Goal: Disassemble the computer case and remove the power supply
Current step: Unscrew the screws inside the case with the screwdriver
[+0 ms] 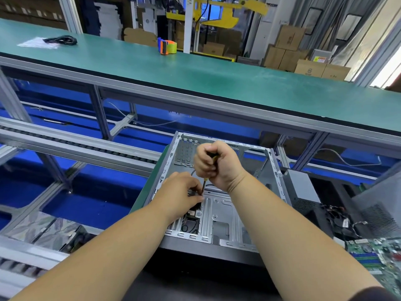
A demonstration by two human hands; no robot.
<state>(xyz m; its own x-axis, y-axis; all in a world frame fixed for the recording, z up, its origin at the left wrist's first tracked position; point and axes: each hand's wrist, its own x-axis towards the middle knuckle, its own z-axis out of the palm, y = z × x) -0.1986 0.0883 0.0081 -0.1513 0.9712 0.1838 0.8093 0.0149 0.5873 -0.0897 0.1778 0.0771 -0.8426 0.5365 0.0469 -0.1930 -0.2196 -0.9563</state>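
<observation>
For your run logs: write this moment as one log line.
right hand: grips screwdriver | left hand: pinches shaft | case: open | step: unscrewing inside

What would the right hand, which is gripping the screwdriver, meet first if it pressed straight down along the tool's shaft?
Probably the left hand's fingers, which pinch the screwdriver shaft just below the right hand; beneath them lies the computer case floor, though depth is hard to judge.
</observation>
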